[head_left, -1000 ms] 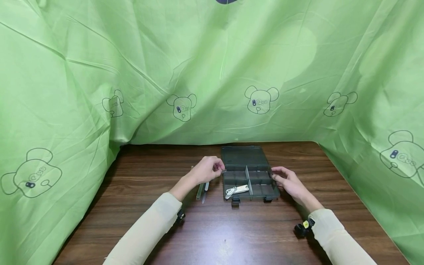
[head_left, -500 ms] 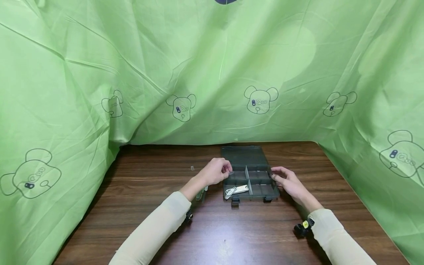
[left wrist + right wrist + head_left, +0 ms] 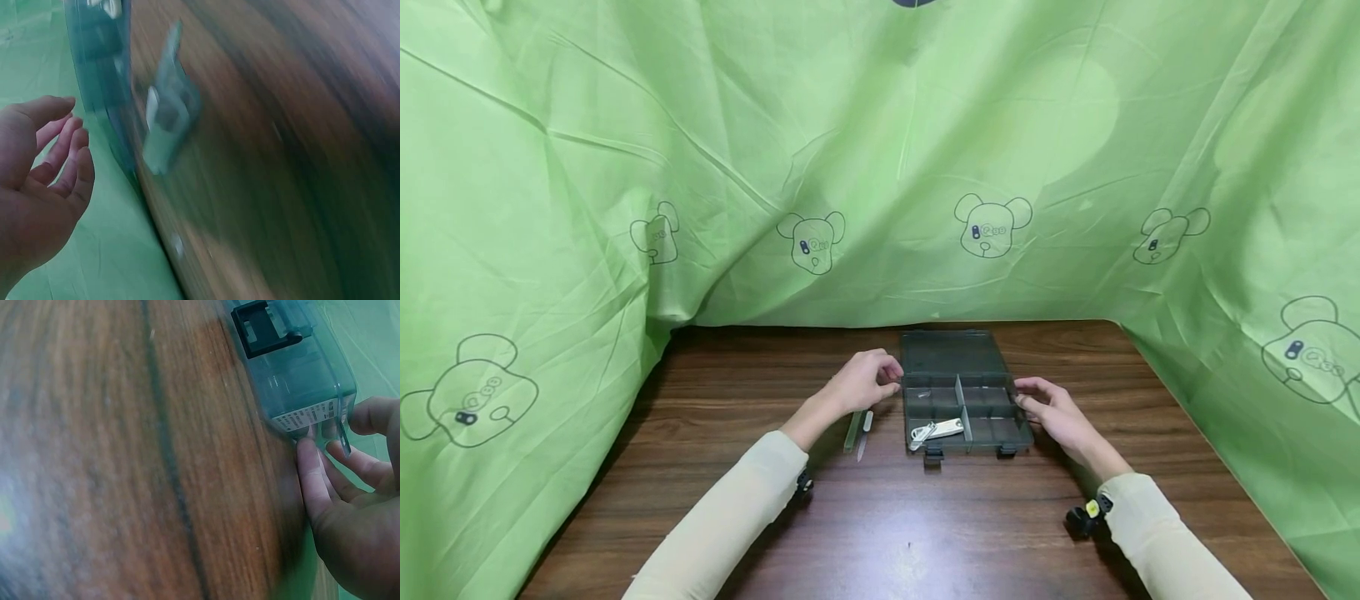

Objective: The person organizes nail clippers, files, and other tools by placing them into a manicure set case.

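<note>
My left hand (image 3: 867, 382) hovers at the left edge of a grey see-through compartment box (image 3: 966, 400), its fingers loosely bent with nothing between them. A small clear piece (image 3: 923, 393) lies in the back left compartment. In the front left compartment are silver nail clippers (image 3: 945, 429). My right hand (image 3: 1056, 414) holds the box's right side; the right wrist view shows the thumb (image 3: 370, 416) at one edge and the fingers at the end wall. Left of the box lie a thin green strip (image 3: 852, 432) and a slim pointed tool with a white handle (image 3: 866, 435), blurred in the left wrist view.
The box's lid (image 3: 955, 353) is folded back toward the green curtain (image 3: 880, 167). Two black latches (image 3: 265, 328) hang at its front. A small clear bit (image 3: 178, 245) lies on the wooden table (image 3: 970, 533) near its far edge.
My left hand moved right over the back left compartment, let go of the small clear piece there, then drew back left with fingers spread. My right hand and the box stay put.
</note>
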Demonstrator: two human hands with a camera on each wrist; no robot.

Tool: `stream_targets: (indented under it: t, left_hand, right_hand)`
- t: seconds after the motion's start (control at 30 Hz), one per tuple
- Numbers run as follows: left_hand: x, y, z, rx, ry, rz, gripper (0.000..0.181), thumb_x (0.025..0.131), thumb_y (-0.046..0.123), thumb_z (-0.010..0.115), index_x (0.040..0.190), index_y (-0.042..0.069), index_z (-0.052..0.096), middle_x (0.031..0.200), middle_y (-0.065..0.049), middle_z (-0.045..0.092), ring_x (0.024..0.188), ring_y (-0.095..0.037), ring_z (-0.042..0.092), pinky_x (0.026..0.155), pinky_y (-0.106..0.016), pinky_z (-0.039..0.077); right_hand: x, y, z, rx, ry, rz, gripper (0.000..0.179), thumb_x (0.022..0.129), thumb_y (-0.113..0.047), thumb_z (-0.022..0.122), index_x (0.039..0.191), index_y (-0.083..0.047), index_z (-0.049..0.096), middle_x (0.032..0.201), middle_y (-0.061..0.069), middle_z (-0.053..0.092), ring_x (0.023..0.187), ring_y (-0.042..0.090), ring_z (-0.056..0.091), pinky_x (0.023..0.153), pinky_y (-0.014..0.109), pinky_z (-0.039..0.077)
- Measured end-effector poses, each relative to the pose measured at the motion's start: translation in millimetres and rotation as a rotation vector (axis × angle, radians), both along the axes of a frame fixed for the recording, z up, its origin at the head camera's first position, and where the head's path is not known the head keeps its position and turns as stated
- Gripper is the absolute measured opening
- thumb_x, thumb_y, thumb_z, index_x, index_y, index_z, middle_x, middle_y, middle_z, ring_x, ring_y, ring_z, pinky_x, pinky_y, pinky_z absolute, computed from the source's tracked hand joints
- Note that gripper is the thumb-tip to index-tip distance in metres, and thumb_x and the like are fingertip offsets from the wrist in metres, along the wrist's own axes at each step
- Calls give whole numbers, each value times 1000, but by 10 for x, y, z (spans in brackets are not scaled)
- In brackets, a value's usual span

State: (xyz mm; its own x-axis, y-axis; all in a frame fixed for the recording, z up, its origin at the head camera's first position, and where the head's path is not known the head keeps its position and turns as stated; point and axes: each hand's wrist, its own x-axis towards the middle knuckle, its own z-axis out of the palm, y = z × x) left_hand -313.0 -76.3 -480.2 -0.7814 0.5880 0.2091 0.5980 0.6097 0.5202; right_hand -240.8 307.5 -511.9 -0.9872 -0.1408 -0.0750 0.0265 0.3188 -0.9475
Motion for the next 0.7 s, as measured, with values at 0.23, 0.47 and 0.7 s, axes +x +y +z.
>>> stream_targets:
  t: [0.23, 0.47, 0.7]
  left_hand:
    - [-41, -382, 8, -19, -28, 79, 29, 94, 14, 82, 119, 3, 74, 111, -3, 71, 103, -19, 69, 95, -37, 57]
    - [-56, -705, -19, -30, -45, 131, 37, 91, 13, 84, 124, 0, 71, 117, -8, 70, 111, -27, 67, 101, -42, 55]
    - [-71, -885, -101, -86, -81, 164, 48, 91, 13, 84, 134, -1, 66, 130, -12, 65, 122, -32, 62, 109, -47, 50]
  right_hand:
    - [-6, 5, -13, -1, 10, 1, 48, 109, -14, 58, 150, 7, 46, 140, 31, 53, 105, 21, 61, 75, 29, 55]
    - [-9, 1, -17, -9, 2, 1, 48, 110, -14, 57, 151, 7, 45, 142, 31, 52, 108, 21, 62, 77, 29, 55]
    - [-24, 7, -35, -1, 1, 0, 48, 110, -14, 57, 152, 6, 45, 143, 30, 52, 109, 22, 62, 78, 30, 56]
